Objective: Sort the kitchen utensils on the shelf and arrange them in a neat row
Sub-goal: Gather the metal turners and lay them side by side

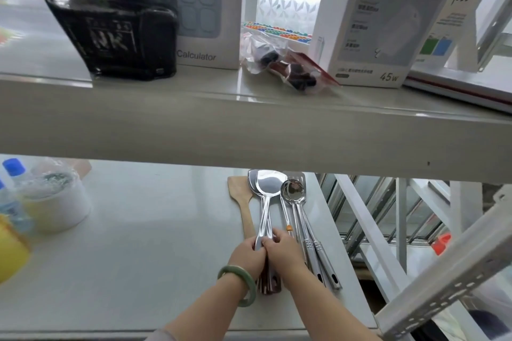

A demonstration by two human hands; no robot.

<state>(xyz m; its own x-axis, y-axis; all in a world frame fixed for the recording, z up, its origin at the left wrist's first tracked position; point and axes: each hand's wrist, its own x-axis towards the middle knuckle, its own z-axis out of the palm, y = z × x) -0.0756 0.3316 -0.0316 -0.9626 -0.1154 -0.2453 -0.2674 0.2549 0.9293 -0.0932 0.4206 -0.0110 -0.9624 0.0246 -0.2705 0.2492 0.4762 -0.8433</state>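
On the lower shelf (155, 243) a bunch of utensils lies side by side, heads pointing away from me. A wooden spatula (240, 194) is leftmost. Beside it a steel turner (269, 184) rests over another steel spoon. To the right lie a round steel ladle (292, 189) and a slotted turner (297, 175), partly hidden by the upper shelf. My left hand (246, 256), with a green bangle on the wrist, and my right hand (282, 249) both pinch the steel turner's handle near its middle. Dark wooden handle ends poke out under my hands.
A white tub (55, 202), blue-capped bottles (13, 171) and a yellow object (11, 252) stand at the shelf's left. The upper shelf (249, 124) carries a black box, a calculator box, a charger box and a plastic bag. A perforated metal post (448, 274) crosses the right foreground.
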